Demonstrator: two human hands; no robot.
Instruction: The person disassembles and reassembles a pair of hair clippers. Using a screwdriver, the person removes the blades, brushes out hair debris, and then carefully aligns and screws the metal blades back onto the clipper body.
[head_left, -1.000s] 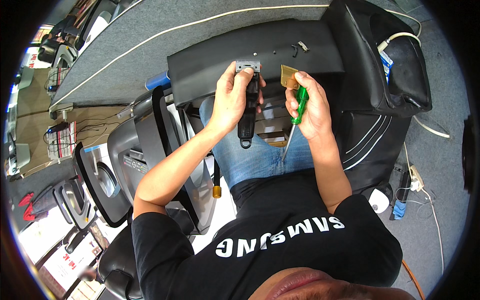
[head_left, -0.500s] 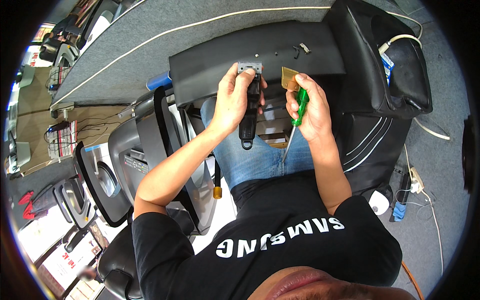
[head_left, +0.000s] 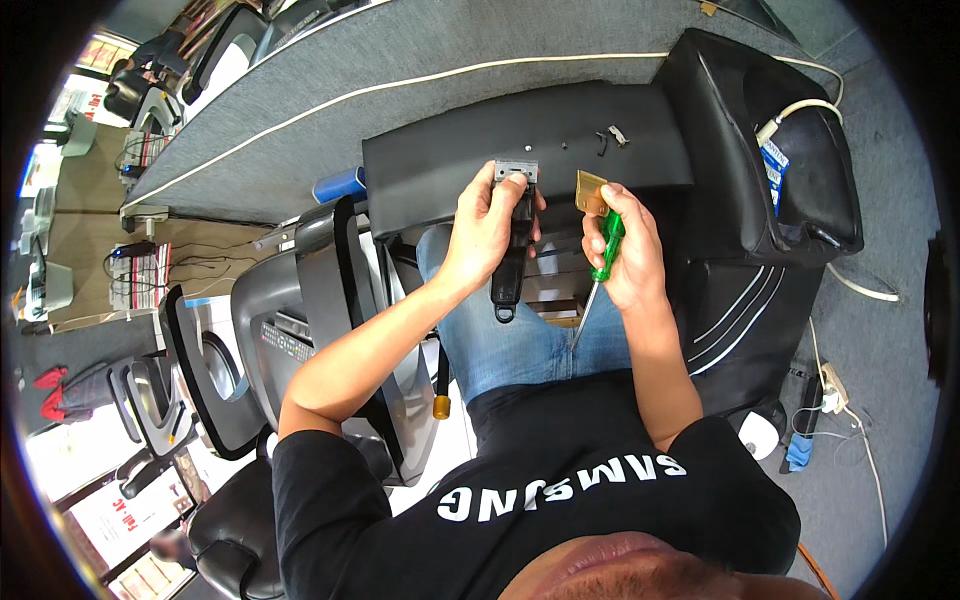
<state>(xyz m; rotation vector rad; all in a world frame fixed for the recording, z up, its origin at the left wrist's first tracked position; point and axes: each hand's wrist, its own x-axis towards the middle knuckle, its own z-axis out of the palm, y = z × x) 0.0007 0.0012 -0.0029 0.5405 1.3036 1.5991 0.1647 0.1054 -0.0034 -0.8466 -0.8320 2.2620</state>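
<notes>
My left hand (head_left: 478, 238) is closed round a black hair clipper (head_left: 507, 278), its thumb pressed on the steel blade (head_left: 517, 168) at the far end. The clipper's hanging loop points back toward me. My right hand (head_left: 640, 258) pinches a flat gold-coloured clipper blade (head_left: 590, 192) between thumb and fingers. The same hand also keeps a screwdriver with a green handle (head_left: 608, 245) against the palm, its shaft pointing down toward my lap. Both hands are above my jeans at the near edge of a black padded bench (head_left: 430, 165); blade and clipper are apart.
On the bench lie a small metal part (head_left: 617, 135), a dark clip (head_left: 602, 144) and two tiny pieces (head_left: 528, 148). A black padded armrest (head_left: 700, 130) rises at right. Left of me stands a grey-black chair (head_left: 265, 290) with a remote control (head_left: 285, 340) on it.
The whole view has shifted, so bench and hands appear lower in the picture. Both hands keep the same holds, with the clipper and the gold blade still apart.
</notes>
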